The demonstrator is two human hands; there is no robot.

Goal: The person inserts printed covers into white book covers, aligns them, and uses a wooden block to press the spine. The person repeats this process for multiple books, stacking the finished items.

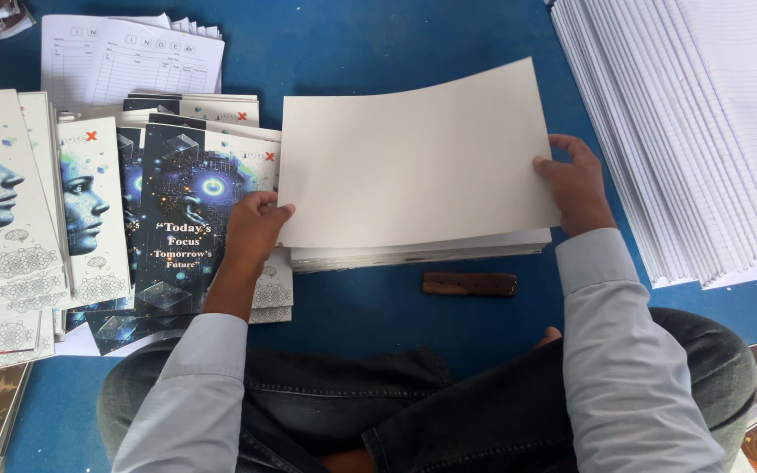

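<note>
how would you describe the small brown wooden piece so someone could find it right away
Start at the blue floor covering and find the blank cream sheet held at both edges by the left hand and right hand. Just below the paper stack under that sheet lies the small brown wooden piece. It is the only dark, narrow, solid bar among flat paper and printed covers.

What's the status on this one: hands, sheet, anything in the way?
Left hand and right hand grip blank cream sheet by its side edges. Sheet lifted over paper stack. Brown wooden piece lies just below stack.
</note>
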